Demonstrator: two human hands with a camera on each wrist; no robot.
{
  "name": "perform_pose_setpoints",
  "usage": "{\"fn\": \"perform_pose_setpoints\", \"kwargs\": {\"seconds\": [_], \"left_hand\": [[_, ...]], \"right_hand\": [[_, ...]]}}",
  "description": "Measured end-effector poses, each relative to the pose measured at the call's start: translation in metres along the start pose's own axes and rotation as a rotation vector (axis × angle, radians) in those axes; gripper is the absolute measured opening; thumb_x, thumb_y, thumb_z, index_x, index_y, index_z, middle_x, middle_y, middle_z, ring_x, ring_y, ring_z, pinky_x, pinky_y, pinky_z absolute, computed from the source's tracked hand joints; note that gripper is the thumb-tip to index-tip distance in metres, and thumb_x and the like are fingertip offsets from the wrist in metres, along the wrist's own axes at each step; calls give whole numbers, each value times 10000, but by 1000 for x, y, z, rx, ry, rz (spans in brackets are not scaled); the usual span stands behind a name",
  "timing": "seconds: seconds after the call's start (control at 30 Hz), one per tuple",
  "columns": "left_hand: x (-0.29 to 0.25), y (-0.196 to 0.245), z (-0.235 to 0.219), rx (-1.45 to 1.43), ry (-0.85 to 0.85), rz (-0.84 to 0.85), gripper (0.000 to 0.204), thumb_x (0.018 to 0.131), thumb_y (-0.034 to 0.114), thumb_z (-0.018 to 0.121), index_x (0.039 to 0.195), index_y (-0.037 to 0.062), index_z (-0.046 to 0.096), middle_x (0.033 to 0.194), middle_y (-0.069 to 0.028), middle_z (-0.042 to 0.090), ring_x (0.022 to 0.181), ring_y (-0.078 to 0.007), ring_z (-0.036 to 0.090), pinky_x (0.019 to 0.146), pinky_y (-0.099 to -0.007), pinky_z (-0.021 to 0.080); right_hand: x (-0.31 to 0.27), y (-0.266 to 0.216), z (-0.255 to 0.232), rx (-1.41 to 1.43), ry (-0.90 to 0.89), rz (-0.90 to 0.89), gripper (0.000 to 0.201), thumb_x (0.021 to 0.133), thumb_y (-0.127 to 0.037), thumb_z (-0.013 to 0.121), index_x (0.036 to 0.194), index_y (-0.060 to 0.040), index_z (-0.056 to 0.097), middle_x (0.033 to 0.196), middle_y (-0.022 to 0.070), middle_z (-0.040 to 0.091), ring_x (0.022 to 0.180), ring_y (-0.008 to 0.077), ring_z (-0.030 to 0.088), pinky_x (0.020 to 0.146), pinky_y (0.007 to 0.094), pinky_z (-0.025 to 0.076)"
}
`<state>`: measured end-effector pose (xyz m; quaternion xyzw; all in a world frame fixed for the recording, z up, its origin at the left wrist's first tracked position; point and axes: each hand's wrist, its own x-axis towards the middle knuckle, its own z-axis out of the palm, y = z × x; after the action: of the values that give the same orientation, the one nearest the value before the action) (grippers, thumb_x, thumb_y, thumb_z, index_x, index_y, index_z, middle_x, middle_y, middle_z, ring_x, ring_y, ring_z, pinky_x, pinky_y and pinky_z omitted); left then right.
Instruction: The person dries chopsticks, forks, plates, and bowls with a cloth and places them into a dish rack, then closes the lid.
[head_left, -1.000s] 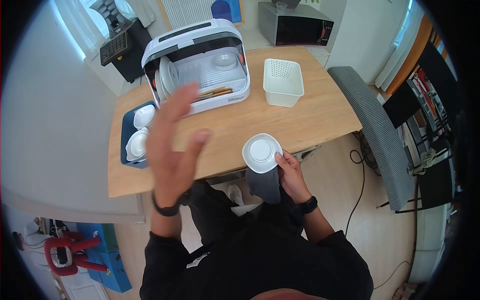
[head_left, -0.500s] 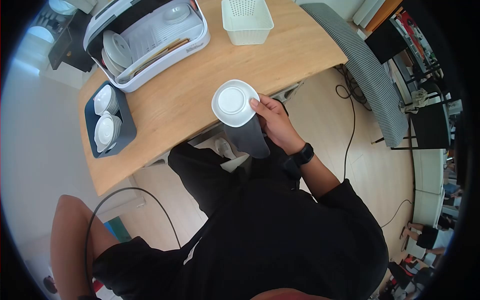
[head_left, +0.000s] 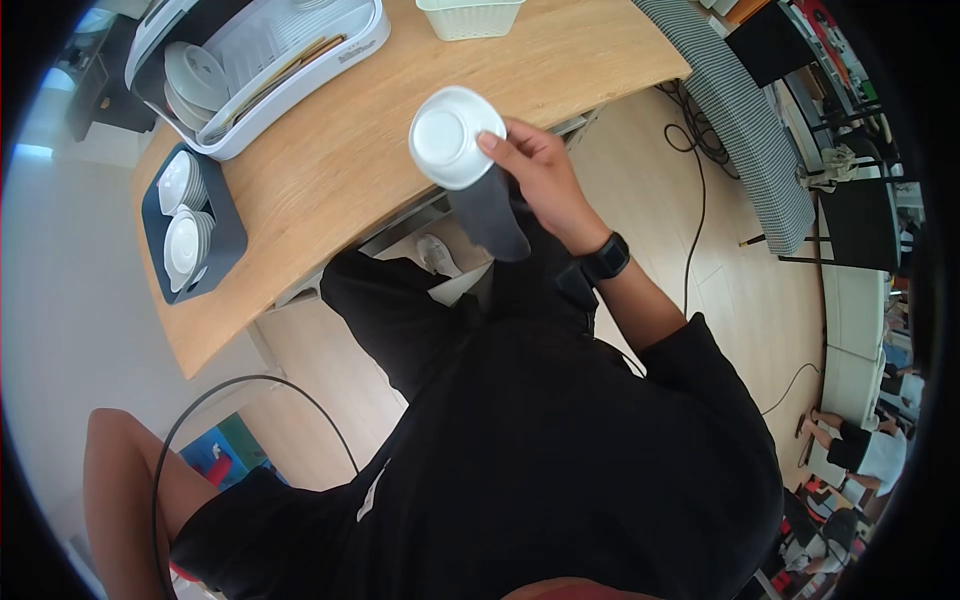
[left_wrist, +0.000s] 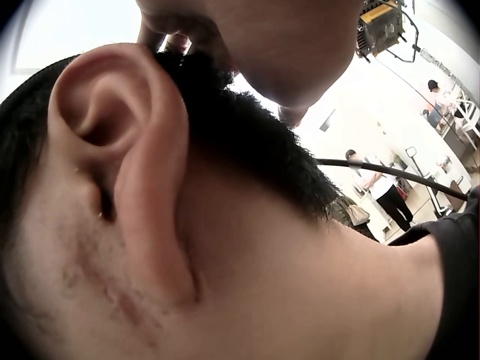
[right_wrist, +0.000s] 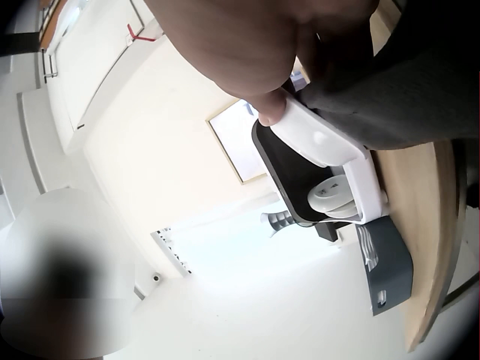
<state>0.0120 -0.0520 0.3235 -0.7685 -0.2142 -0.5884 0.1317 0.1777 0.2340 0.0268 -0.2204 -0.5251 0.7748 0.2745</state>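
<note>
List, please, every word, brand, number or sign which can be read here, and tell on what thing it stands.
No text can be read for certain.
Dish box, front: small print, too small to read.
Plate inside it: dark marks, too blurred to read.
Black shirt: white patch, any print too small.
White dish being held: no text seen.

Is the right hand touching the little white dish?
Touching. The head view shows it: the right hand holds the white dish, its thumb lying over the edge.
</note>
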Motion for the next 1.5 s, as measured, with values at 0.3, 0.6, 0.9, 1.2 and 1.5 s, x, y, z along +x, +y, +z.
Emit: {"fn": "perform_pose_setpoints", "kwargs": {"seconds": [0.3,0.6,0.9,1.2,1.5], "left_hand": [[3,12,7,20,38,3,878,914,641,516,1516,49,275,1503,-173,322,1358,-364,292,1114,-500,243],[3,31,13,60,78,3,837,928,608,507,1493,28,298,1461,-188,351,1310,-371,326,1077,-496,270],[-10,31,8,62,141,15,797,941,576,498,1470,7,320,1419,-202,381,1262,-378,360,1041,-492,298],[-11,28,8,91,150,22,759,955,543,490,1448,-14,343,1377,-217,411,1214,-385,395,1004,-488,326],[-19,16,20,108,169,128,721,968,511,481,1425,-36,366,1334,-231,440,1166,-392,429,967,-484,353]], "right_hand": [[70,-7,3,-1303,-207,-880,250,879,-239,719,1069,-76,724,1132,76,698,986,272,634,834,371,536],[127,49,29,-1565,-323,-993,277,830,-193,730,1095,-116,715,1313,16,604,1137,232,569,929,354,515],[115,38,21,-1278,-313,-987,437,847,-225,762,1264,-140,667,1390,49,585,1128,257,600,989,383,497],[-7,-199,47,-781,-66,-900,981,852,-714,624,1604,-250,197,1236,106,656,834,215,675,885,290,565],[13,-209,30,-781,-184,-1025,984,851,-715,623,1599,-228,208,1269,126,629,882,231,668,896,300,561]]}}
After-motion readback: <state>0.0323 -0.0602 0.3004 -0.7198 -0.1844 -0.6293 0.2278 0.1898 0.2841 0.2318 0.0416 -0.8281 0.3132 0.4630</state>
